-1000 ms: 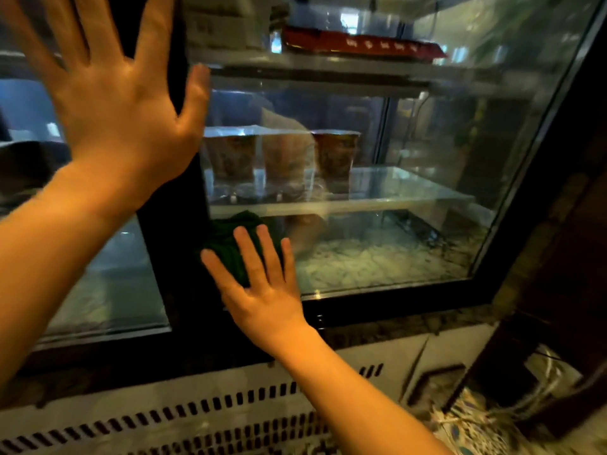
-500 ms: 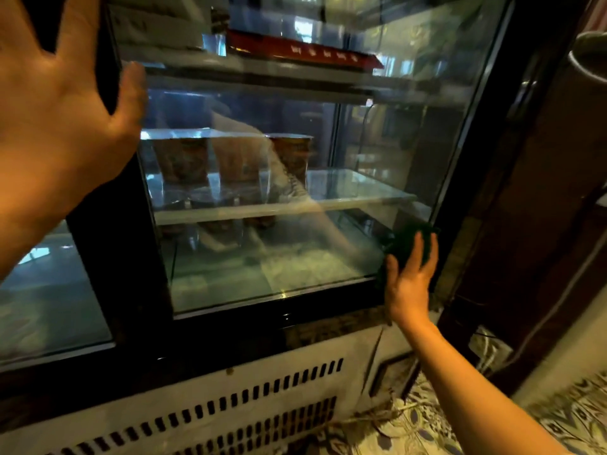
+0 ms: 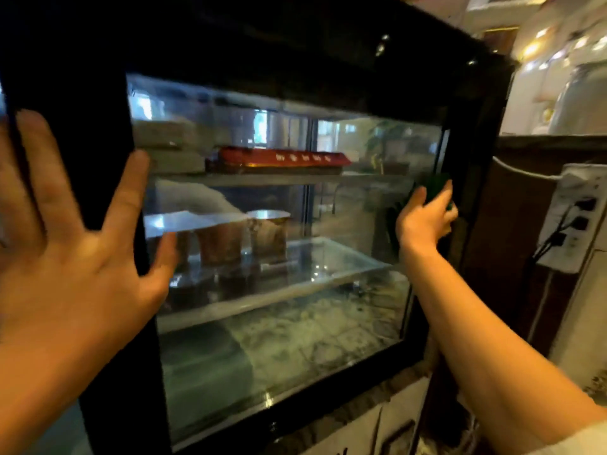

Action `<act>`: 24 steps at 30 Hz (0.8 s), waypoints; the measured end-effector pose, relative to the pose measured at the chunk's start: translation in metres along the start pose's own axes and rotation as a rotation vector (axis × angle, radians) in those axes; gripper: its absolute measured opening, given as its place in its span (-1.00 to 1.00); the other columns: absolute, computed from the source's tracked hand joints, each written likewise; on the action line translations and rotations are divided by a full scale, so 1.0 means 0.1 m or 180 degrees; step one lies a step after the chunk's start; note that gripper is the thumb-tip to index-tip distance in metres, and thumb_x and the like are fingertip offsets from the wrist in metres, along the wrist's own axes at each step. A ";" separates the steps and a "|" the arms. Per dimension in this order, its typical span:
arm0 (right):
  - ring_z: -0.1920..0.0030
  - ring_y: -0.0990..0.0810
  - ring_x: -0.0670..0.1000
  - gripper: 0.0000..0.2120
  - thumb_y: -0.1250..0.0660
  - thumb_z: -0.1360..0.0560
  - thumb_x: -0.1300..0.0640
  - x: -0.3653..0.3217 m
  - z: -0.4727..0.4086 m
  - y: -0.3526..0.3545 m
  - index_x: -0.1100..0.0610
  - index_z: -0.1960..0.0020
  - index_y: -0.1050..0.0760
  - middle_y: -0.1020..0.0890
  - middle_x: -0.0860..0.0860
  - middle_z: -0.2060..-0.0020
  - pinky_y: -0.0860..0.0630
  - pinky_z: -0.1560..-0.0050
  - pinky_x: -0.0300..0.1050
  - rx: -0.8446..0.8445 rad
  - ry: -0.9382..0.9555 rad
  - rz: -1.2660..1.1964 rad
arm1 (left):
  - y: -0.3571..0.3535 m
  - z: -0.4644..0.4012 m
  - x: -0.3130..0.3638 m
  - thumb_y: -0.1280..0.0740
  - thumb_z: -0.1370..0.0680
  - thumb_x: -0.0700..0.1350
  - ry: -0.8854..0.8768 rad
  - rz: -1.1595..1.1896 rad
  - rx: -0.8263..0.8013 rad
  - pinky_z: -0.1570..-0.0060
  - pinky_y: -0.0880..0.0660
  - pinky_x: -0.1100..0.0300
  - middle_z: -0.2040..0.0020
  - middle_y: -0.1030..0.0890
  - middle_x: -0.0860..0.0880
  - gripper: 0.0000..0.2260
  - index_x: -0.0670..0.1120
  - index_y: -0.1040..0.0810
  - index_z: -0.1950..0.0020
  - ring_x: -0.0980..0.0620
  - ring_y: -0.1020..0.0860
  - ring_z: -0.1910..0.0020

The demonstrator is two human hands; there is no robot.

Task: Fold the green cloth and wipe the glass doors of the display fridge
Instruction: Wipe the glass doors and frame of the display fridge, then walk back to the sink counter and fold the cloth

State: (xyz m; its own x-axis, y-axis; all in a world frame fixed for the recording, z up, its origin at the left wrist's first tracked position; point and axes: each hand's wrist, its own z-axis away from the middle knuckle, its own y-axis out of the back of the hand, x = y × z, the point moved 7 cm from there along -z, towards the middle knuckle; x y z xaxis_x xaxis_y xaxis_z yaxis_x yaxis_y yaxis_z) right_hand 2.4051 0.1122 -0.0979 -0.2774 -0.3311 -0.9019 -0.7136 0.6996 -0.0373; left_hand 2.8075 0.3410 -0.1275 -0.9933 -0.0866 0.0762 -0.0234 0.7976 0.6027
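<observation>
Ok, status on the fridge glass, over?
Right hand pressing green cloth on glass door, right edge, mid-height. Left hand flat on black frame. Nothing in the way.

To the right stands a dark brown wooden counter (image 3: 525, 205), its top edge level and in shadow. A white wall-mounted power strip (image 3: 571, 218) hangs beside it with black plugs and cords trailing down. Above the counter, blurred pale jars (image 3: 578, 96) sit under small warm ceiling lights (image 3: 533, 47). The room is dim overall.
</observation>
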 end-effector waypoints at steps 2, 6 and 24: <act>-0.43 -0.23 0.30 -0.49 -0.11 -0.67 -0.05 -0.47 -0.13 -0.02 -0.02 -0.59 -0.10 -0.18 0.20 -0.50 -0.18 -0.39 0.08 -0.0061 0.0126 0.0064 | 0.22 -0.21 0.21 -0.10 -0.45 0.35 0.0181 0.0192 0.0329 -0.32 -0.25 -0.46 -0.60 -0.13 -0.15 -0.30 0.23 -0.09 -0.58 -0.43 -0.23 -0.47; -0.44 -0.21 0.32 -0.44 -0.20 -0.65 0.06 -1.10 -0.05 0.00 0.11 -0.58 -0.10 -0.19 0.27 -0.49 -0.11 -0.45 0.08 -0.0441 0.0476 0.0373 | 0.70 -0.44 1.36 -0.25 -0.51 0.08 -0.1011 0.1069 0.0904 -0.49 -0.14 -0.22 -0.52 -0.25 -0.26 -0.58 -0.01 -0.50 -0.34 -0.28 -0.17 -0.53; -0.29 -0.57 -0.06 -0.35 -0.49 -0.41 0.00 -2.61 -0.47 3.54 -0.19 -0.43 -0.32 -0.60 -0.19 -0.26 -0.57 -0.15 -0.17 -0.1565 -0.1540 -0.1306 | 2.09 -1.32 5.34 -0.47 -0.34 0.08 0.2570 0.5840 -0.4884 -0.08 -0.62 -0.05 -0.20 -0.66 -0.13 -0.58 0.04 -0.66 -0.18 -0.13 -0.64 -0.16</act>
State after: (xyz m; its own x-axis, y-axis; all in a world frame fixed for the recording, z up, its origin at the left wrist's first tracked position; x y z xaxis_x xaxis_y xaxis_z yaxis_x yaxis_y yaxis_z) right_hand 2.1945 0.4170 0.1446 0.2979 -0.1113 -0.9481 -0.9311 0.1853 -0.3143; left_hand 2.2874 0.3830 0.1441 0.2538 -0.5226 0.8139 0.7752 -0.3933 -0.4943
